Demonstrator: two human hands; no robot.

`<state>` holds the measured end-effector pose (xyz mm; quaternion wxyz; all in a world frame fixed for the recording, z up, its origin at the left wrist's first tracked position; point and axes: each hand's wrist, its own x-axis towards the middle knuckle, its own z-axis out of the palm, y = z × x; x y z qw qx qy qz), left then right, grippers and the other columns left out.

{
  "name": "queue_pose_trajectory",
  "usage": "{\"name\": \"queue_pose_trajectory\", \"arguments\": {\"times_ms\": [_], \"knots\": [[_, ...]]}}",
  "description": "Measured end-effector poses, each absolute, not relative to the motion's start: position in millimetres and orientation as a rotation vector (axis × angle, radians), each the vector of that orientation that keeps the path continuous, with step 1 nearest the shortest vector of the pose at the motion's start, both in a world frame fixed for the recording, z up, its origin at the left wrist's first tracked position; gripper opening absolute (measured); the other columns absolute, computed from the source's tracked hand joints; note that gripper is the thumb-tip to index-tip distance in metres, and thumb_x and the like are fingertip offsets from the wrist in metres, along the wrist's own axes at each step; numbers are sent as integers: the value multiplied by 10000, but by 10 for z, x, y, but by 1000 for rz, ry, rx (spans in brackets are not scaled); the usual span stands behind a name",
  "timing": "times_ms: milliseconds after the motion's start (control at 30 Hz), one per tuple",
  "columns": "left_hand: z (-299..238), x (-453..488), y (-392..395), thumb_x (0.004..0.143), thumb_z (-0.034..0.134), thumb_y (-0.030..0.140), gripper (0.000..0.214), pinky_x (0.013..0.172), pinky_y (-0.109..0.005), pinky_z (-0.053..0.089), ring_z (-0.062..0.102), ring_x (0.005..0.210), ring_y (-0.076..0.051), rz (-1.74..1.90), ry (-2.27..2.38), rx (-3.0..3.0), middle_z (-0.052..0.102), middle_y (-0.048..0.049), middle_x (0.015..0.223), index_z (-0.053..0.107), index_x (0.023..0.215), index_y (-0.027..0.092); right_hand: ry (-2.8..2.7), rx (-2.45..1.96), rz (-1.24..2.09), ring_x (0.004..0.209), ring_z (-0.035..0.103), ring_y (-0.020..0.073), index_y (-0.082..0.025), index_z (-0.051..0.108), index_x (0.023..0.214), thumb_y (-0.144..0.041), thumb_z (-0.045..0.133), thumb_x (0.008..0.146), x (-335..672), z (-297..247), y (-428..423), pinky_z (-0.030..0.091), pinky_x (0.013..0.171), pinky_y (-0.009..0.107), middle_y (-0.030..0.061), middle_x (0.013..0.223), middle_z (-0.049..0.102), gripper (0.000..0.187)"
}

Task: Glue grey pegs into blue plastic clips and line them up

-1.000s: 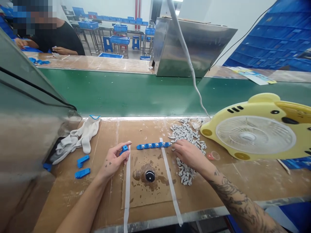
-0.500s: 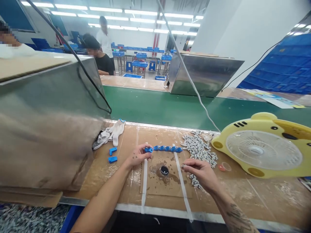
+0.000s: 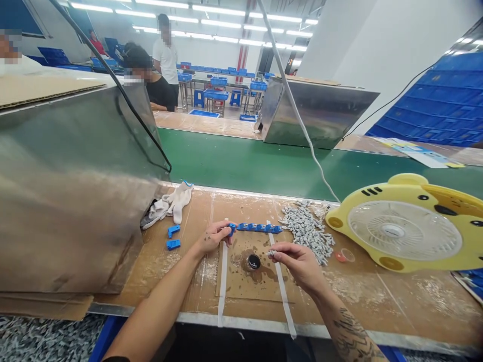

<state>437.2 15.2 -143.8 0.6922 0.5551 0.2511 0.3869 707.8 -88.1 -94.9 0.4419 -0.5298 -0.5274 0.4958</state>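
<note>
My left hand (image 3: 212,238) pinches a small blue plastic piece (image 3: 231,230) at the left end of a row of blue pieces (image 3: 259,228) laid across the cardboard mat (image 3: 241,281). My right hand (image 3: 294,262) is closed on a small grey part (image 3: 270,253), held just right of a black round knob (image 3: 253,261) set in the mat's wet patch. A heap of grey parts (image 3: 307,231) lies behind my right hand.
White gloves (image 3: 169,205) and two loose blue pieces (image 3: 173,238) lie at left beside a steel housing (image 3: 71,191). A yellow fan (image 3: 405,229) lies at right. A green conveyor belt (image 3: 256,166) runs behind; people stand and sit beyond it.
My right hand left the grey heap with a part pinched and moved left toward the black knob. The left hand kept its blue piece. The camera tilted up.
</note>
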Motion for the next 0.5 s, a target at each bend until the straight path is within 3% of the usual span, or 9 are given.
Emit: {"name": "queue_pose_trajectory", "arguments": {"times_ms": [133, 300, 500], "knots": [[-1478, 4377, 119, 838, 711, 458, 414, 520, -220, 467, 564, 567, -95, 858, 545, 1229, 616, -55, 833, 654, 1038, 100, -1531, -1325, 1147, 921, 677, 254, -211, 798, 899, -403, 794, 819, 7049, -857, -875, 534, 818, 330, 85, 981, 744, 208], [-1499, 4360, 101, 795, 765, 406, 383, 512, -224, 463, 547, 556, -95, 831, 510, 1256, 610, -39, 776, 675, 998, 94, -1764, -1282, 1003, 898, 675, 224, -239, 774, 927, -390, 682, 929, 6992, -821, -950, 510, 781, 305, 55, 977, 738, 177], [-1409, 4371, 122, 737, 810, 397, 377, 555, -240, 488, 593, 609, -87, 868, 472, 1296, 613, -91, 1071, 688, 965, 122, -1789, -1250, 961, 866, 680, 219, -220, 760, 933, -403, 662, 950, 6976, -787, -1024, 510, 769, 312, 57, 942, 737, 209]]}}
